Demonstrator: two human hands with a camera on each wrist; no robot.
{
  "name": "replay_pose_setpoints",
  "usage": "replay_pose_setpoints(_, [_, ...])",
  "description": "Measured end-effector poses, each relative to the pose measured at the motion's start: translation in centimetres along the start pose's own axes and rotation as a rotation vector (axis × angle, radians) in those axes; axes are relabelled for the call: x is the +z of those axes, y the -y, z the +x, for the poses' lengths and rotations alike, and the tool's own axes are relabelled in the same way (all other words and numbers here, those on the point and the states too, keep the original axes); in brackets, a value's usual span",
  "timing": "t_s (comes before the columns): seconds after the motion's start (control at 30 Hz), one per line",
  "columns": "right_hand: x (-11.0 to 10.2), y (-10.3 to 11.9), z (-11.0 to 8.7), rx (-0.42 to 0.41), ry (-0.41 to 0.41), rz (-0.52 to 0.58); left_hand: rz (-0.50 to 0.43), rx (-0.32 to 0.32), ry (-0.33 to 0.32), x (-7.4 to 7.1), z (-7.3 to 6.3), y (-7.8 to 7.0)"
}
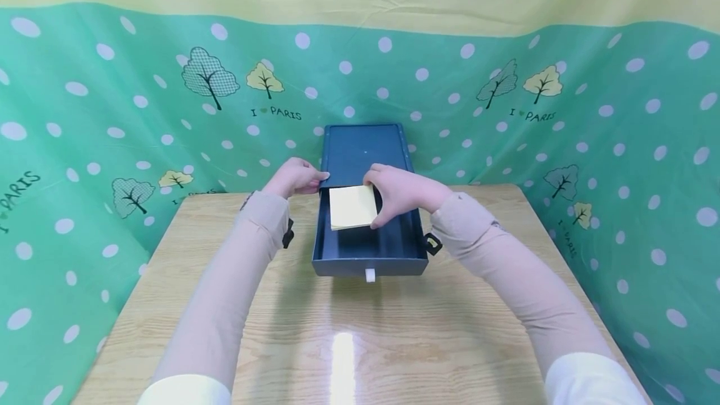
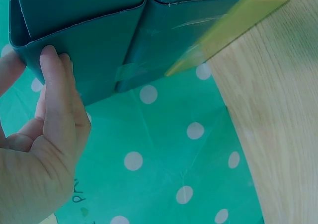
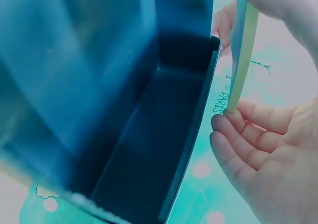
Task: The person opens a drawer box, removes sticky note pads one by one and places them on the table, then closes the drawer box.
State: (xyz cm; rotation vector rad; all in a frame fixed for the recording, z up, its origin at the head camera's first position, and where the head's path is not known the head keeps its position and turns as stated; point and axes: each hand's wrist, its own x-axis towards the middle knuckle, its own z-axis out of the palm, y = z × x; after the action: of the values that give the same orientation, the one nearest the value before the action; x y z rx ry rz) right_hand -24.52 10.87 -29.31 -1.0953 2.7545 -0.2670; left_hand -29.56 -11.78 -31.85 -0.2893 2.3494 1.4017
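A dark blue drawer box [image 1: 365,152] stands at the table's far side, and its top drawer [image 1: 340,267] is pulled out, with a white tab on the front. My left hand [image 1: 298,178] holds the casing at its front left corner. In the left wrist view, the fingers [image 2: 58,95] press on its side wall while the thumb lies round the edge. Over the drawer, my right hand [image 1: 402,192] pinches a square pale yellow sticky note pad [image 1: 352,206]. The right wrist view shows that pad [image 3: 243,55] edge-on between thumb and fingertips, apart from the drawer wall.
Below the casing sit another dark drawer unit [image 2: 184,30] and a yellow one [image 2: 228,30] on the wooden table [image 1: 427,342]. A green dotted cloth [image 1: 349,80] hangs behind and at both sides. Black straps [image 1: 432,244] hang near the wrists.
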Motion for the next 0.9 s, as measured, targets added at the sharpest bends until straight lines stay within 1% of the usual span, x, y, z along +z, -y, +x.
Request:
replay_pose_setpoints(0.17, [0.8, -0.1, -0.3, -0.014, -0.010, 0.028, 0.039, -0.036, -0.002, -0.4, -0.1, 0.8])
replay_pose_setpoints(0.23, [1.0, -0.3, -0.5, -0.007, -0.019, 0.033, 0.049, -0.035, 0.000, -0.4, -0.1, 0.9])
replay_pose_setpoints(0.43, [0.8, -1.6, -1.5, 0.024, -0.068, 0.053, 0.043, -0.003, -0.001, -0.3, 0.1, 0.4])
replay_pose_setpoints(0.63, [0.5, -3.1, -2.5, 0.032, -0.104, 0.078, 0.027, 0.002, 0.005, -0.1, 0.2, 0.0])
replay_pose_setpoints(0.9, [0.9, -4.9, -3.6, 0.064, -0.148, 0.110, 0.005, 0.009, 0.009, 0.0, 0.2, -0.2])
